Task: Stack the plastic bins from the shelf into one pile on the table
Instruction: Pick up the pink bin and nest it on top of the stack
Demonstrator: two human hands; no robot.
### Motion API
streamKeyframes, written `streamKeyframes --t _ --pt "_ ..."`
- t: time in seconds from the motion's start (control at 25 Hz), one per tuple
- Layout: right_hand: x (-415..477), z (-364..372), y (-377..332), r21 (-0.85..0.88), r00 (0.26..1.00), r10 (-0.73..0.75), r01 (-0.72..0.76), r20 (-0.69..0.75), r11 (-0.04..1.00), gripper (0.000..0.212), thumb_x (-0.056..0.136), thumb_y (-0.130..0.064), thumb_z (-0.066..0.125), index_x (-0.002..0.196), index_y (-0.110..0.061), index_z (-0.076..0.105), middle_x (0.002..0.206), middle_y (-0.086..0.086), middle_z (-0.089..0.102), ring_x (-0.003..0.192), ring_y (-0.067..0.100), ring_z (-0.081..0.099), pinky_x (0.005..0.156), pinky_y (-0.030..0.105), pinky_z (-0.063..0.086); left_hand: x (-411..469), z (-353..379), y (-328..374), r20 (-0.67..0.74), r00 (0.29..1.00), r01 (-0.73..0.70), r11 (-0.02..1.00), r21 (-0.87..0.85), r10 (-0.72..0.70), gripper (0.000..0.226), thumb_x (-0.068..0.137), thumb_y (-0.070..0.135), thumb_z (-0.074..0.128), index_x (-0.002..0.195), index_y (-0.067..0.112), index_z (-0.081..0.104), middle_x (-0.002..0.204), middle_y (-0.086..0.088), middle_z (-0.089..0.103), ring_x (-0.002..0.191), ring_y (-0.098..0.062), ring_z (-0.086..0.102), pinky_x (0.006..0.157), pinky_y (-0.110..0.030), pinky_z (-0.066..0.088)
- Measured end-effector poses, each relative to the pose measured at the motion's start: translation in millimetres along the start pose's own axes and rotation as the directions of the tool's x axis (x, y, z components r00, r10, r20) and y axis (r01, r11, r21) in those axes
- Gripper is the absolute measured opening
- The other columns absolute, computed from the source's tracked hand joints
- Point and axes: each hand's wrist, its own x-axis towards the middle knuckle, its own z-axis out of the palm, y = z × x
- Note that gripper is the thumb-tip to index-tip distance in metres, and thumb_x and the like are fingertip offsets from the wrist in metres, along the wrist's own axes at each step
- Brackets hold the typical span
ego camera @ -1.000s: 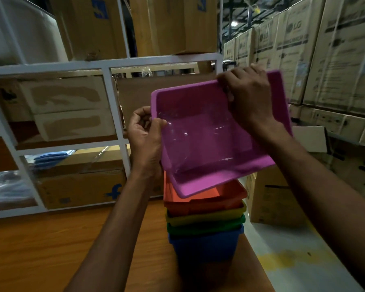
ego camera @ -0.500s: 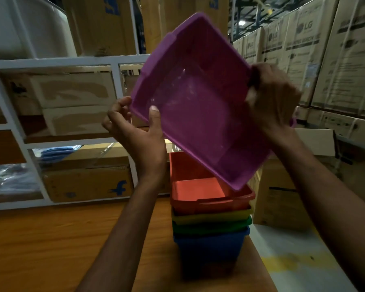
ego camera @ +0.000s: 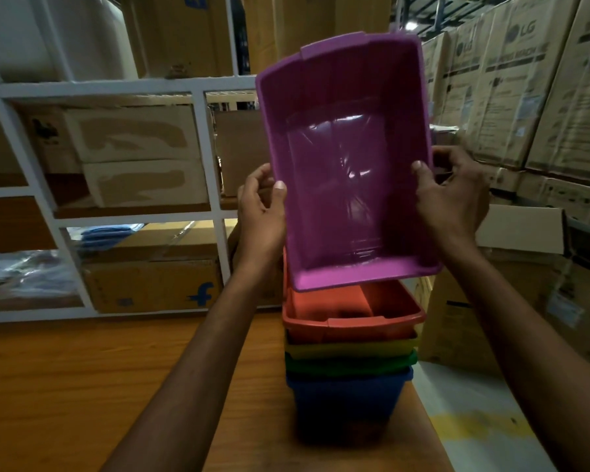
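A purple plastic bin is held in the air, tilted so its open side faces me, just above a pile of bins. My left hand grips its left rim, thumb inside. My right hand grips its right rim, thumb inside as well. The pile stands near the right edge of the wooden table: an orange bin on top, then a yellow bin, a green bin and a blue bin at the bottom.
A white metal shelf with cardboard boxes stands behind the table. Tall stacked cartons line the right side. A brown box sits on the floor right of the table, beside a pale floor strip.
The purple bin has turned from a slanted pose to long side upright, and sits lower over the pile. Both hands shifted to opposite side rims, the right hand dropping lower.
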Motion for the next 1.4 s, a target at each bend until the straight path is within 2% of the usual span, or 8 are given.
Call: streamKeyframes --t 0.16,0.32,0.44,0.72,0.88,1.04,1.2,1.4 --pt "-4 1 9 0.104 0.993 -0.03 0.018 0.113 0.994 0.018 0.091 -0.034 0.069 0.109 -0.029 0.068 0.095 -0.021 0.066 0.076 -0.011 0.059 0.077 0.028 0.053 12 -3 1 0.083 0.996 -0.019 1.0 -0.006 0.02 0.047 0.104 0.012 0.054 0.15 0.019 0.047 0.138 0.0 0.057 0.111 0.002 0.059 0.076 -0.011 0.056" --pt "-3 0 19 0.23 0.948 -0.069 -0.004 0.31 0.973 0.025 0.094 -0.026 0.068 0.118 -0.024 0.065 0.112 -0.007 0.068 0.098 0.011 0.067 0.084 0.035 0.059 20 -14 -10 0.086 0.995 -0.037 0.997 -0.061 0.042 0.049 0.099 0.008 0.06 0.146 0.021 0.051 0.136 -0.003 0.059 0.12 -0.012 0.061 0.09 -0.041 0.062" --pt "-1 -10 21 0.306 0.879 -0.115 -0.037 0.463 0.951 0.034 0.097 -0.017 0.064 0.129 -0.028 0.059 0.118 -0.002 0.063 0.105 0.015 0.065 0.081 0.036 0.059 23 -22 -15 0.084 0.995 -0.042 0.999 -0.022 0.044 0.049 0.099 0.01 0.062 0.145 0.025 0.051 0.13 0.009 0.058 0.12 -0.007 0.059 0.093 -0.04 0.061" --pt "29 -6 23 0.366 0.815 0.076 -0.338 0.574 0.867 0.026 0.098 -0.007 0.063 0.11 -0.029 0.063 0.094 -0.005 0.064 0.074 0.001 0.069 0.052 0.017 0.052 45 -16 1 0.265 0.953 0.165 0.985 -0.053 -0.145 0.041 0.1 0.011 0.062 0.139 0.022 0.055 0.127 -0.002 0.063 0.109 -0.016 0.069 0.078 -0.032 0.064" --pt "43 13 43 0.134 0.634 0.316 -0.557 0.706 0.82 0.009 0.095 -0.006 0.067 0.099 -0.013 0.071 0.091 0.002 0.069 0.07 0.01 0.067 0.049 0.019 0.054 59 -6 -3 0.297 0.822 0.482 0.871 0.091 -0.486 0.026 0.099 0.012 0.062 0.125 0.01 0.068 0.099 -0.002 0.069 0.095 -0.016 0.068 0.081 -0.035 0.063" --pt "34 16 57 -0.153 0.39 0.5 -0.651 0.773 0.744 0.011 0.099 -0.013 0.063 0.089 -0.008 0.064 0.065 0.0 0.057 0.034 0.003 0.055 0.037 0.016 0.044 52 -3 -25 0.271 0.687 0.625 0.738 0.253 -0.674 0.011 0.1 0.016 0.062 0.105 0.008 0.068 0.089 -0.003 0.065 0.055 -0.003 0.065 0.041 -0.018 0.051" --pt "22 19 61 -0.299 0.255 0.574 -0.653 0.778 0.695 0.008 0.1 -0.017 0.063 0.098 -0.011 0.067 0.056 -0.005 0.062 0.043 0.006 0.058 0.047 0.021 0.053 39 -4 -52 0.238 0.636 0.688 0.679 0.256 -0.734 0.015 0.099 0.016 0.064 0.111 0.009 0.067 0.094 -0.005 0.069 0.071 -0.011 0.066 0.049 -0.023 0.057" --pt "5 19 65 -0.384 0.17 0.629 -0.663 0.758 0.643 0.015 0.104 -0.018 0.056 0.093 -0.009 0.063 0.043 -0.004 0.059 0.031 0.006 0.054 0.036 0.017 0.047 23 -2 -67 0.193 0.591 0.739 0.621 0.262 -0.784 0.019 0.099 0.019 0.064 0.116 0.011 0.064 0.101 -0.005 0.068 0.087 -0.016 0.068 0.055 -0.026 0.058"
